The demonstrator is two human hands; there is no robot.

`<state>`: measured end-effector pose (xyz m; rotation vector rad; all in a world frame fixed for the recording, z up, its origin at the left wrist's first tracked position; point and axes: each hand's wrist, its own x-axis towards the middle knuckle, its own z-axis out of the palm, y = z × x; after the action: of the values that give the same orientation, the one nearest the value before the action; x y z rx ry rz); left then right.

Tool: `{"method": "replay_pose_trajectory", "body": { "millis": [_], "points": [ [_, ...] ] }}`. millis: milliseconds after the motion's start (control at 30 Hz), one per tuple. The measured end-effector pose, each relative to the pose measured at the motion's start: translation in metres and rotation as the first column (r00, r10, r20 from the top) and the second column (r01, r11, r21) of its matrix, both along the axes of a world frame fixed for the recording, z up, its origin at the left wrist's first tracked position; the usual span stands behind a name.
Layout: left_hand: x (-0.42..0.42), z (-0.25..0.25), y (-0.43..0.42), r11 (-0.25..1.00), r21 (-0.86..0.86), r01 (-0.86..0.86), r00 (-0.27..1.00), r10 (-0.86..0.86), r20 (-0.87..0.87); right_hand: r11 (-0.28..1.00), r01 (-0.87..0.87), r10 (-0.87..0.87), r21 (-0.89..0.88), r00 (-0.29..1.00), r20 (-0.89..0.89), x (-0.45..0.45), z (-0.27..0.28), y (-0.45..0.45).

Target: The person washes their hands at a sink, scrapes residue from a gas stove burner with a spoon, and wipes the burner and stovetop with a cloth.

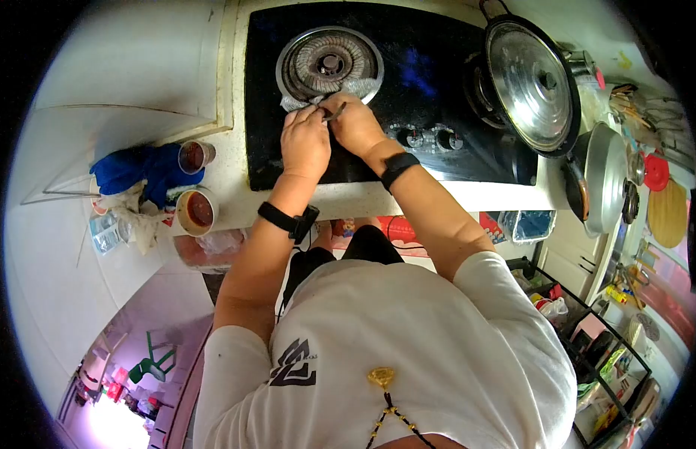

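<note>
Both hands meet at the near rim of the left gas burner [330,63], which is set in a black glass cooktop [430,97]. My left hand [304,138] has its fingers bent and drawn together, and what they hold is hidden. Beside it, my right hand [354,126] pinches a thin dark strip [334,113] that sticks out between the hands. Crumpled, shiny, translucent material [361,88] lies along the burner's near rim, touching the fingers. The burner has a round metal ring and a central cap.
A lidded wok [531,82] stands on the right burner, with a second lidded pan [606,179] beyond it. Control knobs [430,139] sit near my right wrist. Left of the cooktop are two cups [196,212] of reddish contents and a blue cloth [142,170].
</note>
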<state>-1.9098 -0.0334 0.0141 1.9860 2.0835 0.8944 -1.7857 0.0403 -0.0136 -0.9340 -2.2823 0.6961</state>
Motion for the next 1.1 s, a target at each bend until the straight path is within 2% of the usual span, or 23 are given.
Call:
{"method": "replay_pose_trajectory", "body": {
  "millis": [33, 100, 133, 267, 400, 467, 500, 567, 600, 667, 700, 733, 767, 800, 833, 867, 933, 967, 1000, 1033, 1067, 1100],
  "points": [
    [-0.001, -0.003, 0.002, 1.000, -0.003, 0.001, 1.000, -0.001, -0.004, 1.000, 0.001, -0.001, -0.003, 1.000, -0.004, 0.000, 0.004, -0.001],
    [-0.002, -0.007, 0.004, 0.996, -0.079, 0.045, 0.998, -0.048, -0.042, 0.999, 0.050, -0.050, 0.006, 0.967, 0.248, 0.000, 0.012, -0.006],
    [0.000, -0.010, 0.005, 0.997, -0.050, 0.066, 0.996, -0.069, -0.051, 0.996, 0.037, -0.057, 0.079, 0.963, 0.263, 0.005, 0.008, -0.004],
    [0.020, -0.012, 0.015, 0.992, -0.017, 0.122, 0.992, -0.122, 0.025, 0.992, 0.018, -0.052, 0.127, 0.962, 0.268, 0.032, 0.004, 0.010],
    [0.034, -0.019, 0.019, 0.996, 0.024, 0.089, 0.995, -0.090, 0.039, 0.976, 0.027, -0.089, 0.218, 0.957, 0.277, 0.036, 0.006, 0.012],
    [0.033, -0.011, 0.011, 0.994, -0.021, 0.103, 0.993, -0.102, 0.051, 0.981, 0.123, -0.161, 0.152, 0.950, 0.266, 0.026, 0.009, 0.002],
    [0.030, -0.006, 0.003, 0.995, -0.018, 0.095, 0.994, -0.094, 0.049, 0.991, 0.084, -0.111, 0.108, 0.955, 0.274, 0.029, 0.008, -0.003],
    [0.028, 0.005, -0.022, 0.962, -0.222, 0.157, 0.984, -0.131, 0.124, 0.996, 0.072, -0.081, 0.051, 0.976, 0.204, 0.037, 0.014, -0.026],
    [0.028, 0.006, -0.032, 0.964, -0.219, 0.151, 0.984, -0.126, 0.125, 0.995, 0.093, -0.084, -0.048, 0.983, 0.162, 0.044, 0.020, -0.034],
    [0.029, 0.001, -0.047, 0.982, -0.033, 0.184, 0.929, -0.162, 0.334, 0.990, 0.117, -0.108, -0.077, 0.988, 0.113, 0.051, 0.031, -0.039],
    [0.029, -0.003, -0.050, 0.983, -0.034, 0.183, 0.928, -0.161, 0.337, 0.981, 0.164, -0.153, -0.109, 0.983, 0.102, 0.053, 0.033, -0.040],
    [0.029, -0.004, -0.050, 0.981, -0.053, 0.189, 0.894, -0.150, 0.422, 0.981, 0.162, -0.151, -0.107, 0.983, 0.104, 0.054, 0.034, -0.039],
    [0.029, -0.005, -0.048, 0.979, -0.066, 0.195, 0.854, -0.136, 0.502, 0.971, 0.220, -0.217, -0.089, 0.975, 0.038, 0.055, 0.036, -0.036],
    [0.030, -0.005, -0.045, 0.980, -0.059, 0.189, 0.855, -0.135, 0.501, 0.958, 0.275, -0.278, -0.074, 0.960, -0.030, 0.054, 0.038, -0.033],
    [0.032, -0.004, -0.040, 0.979, -0.091, 0.183, 0.764, -0.084, 0.640, 0.962, 0.266, -0.269, -0.068, 0.963, -0.033, 0.054, 0.039, -0.031],
    [0.032, -0.003, -0.037, 0.976, -0.121, 0.179, 0.651, -0.025, 0.759, 0.947, 0.292, -0.303, -0.135, 0.951, -0.067, 0.053, 0.039, -0.029],
    [0.026, 0.003, -0.032, 0.973, -0.177, 0.150, 0.642, 0.040, 0.766, 0.915, 0.337, -0.369, -0.223, 0.922, -0.117, 0.046, 0.045, -0.026],
    [0.023, 0.005, -0.030, 0.961, -0.237, 0.140, 0.628, 0.099, 0.772, 0.913, 0.362, -0.385, -0.190, 0.917, -0.104, 0.044, 0.048, -0.021],
    [0.019, 0.000, -0.029, 0.965, -0.234, 0.120, 0.627, 0.110, 0.771, 0.932, 0.352, -0.360, -0.085, 0.923, -0.135, 0.041, 0.049, -0.015],
    [0.015, -0.006, -0.029, 0.957, -0.279, 0.073, 0.522, 0.202, 0.829, 0.940, 0.341, -0.334, 0.021, 0.928, -0.164, 0.038, 0.050, -0.008],
    [0.011, -0.011, -0.031, 0.944, -0.327, 0.038, 0.404, 0.285, 0.869, 0.956, 0.293, -0.294, -0.027, 0.948, -0.119, 0.036, 0.045, -0.004],
    [0.007, -0.017, -0.034, 0.945, -0.325, 0.028, 0.402, 0.287, 0.869, 0.959, 0.284, -0.284, -0.026, 0.951, -0.121, 0.035, 0.043, -0.005]
  ]
}}
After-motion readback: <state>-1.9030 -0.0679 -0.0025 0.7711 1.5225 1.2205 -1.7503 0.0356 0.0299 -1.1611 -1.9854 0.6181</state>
